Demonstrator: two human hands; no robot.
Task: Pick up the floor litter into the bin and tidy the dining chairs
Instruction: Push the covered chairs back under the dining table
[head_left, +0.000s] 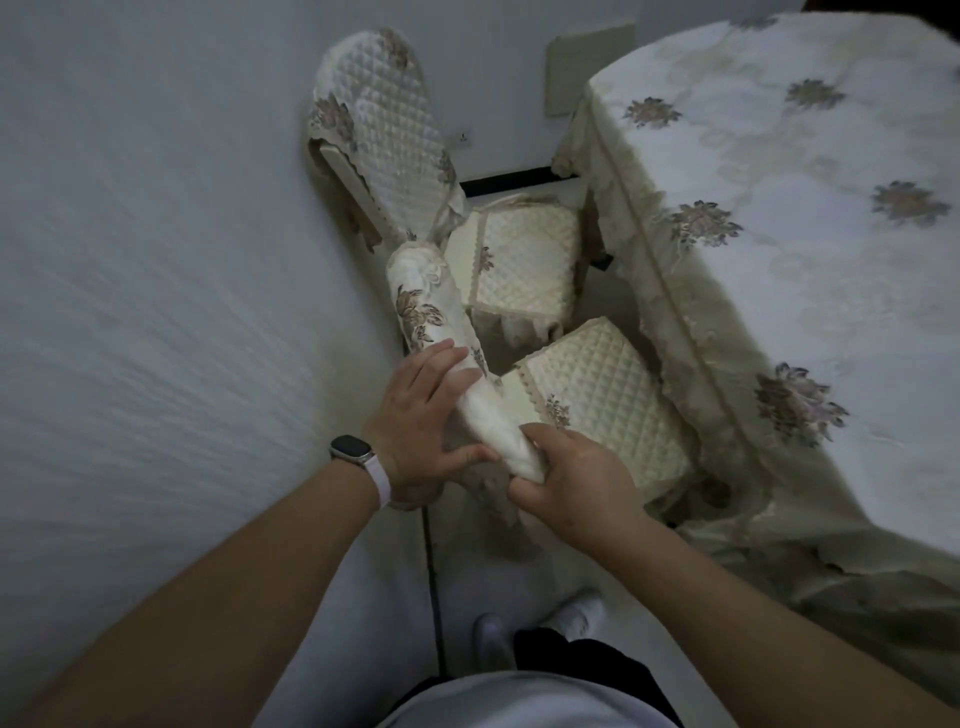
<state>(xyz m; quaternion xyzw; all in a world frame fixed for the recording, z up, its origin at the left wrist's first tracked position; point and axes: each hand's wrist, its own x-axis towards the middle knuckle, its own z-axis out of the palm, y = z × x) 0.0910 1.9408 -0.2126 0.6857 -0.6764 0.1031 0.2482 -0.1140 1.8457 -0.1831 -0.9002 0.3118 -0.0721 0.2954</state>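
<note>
the near dining chair (597, 405) stands slantwise just beside the table (779, 182), its quilted seat partly under the hanging tablecloth, and both hands are on the top of its covered backrest (431, 312). the right hand (571, 488) grips the nearer end of that top, fingers curled round the fabric. the left hand (421, 431), with a watch (352, 449) on its wrist, lies across the middle with fingers fairly straight and spread, thumb out toward the other hand, pressing rather than clasping. the far dining chair (519, 260) sits beyond, touching or almost touching the near one, seat toward the table. judging from this, chair tidying is under way and unfinished; no litter or bin shows, so that part cannot be judged.
</note>
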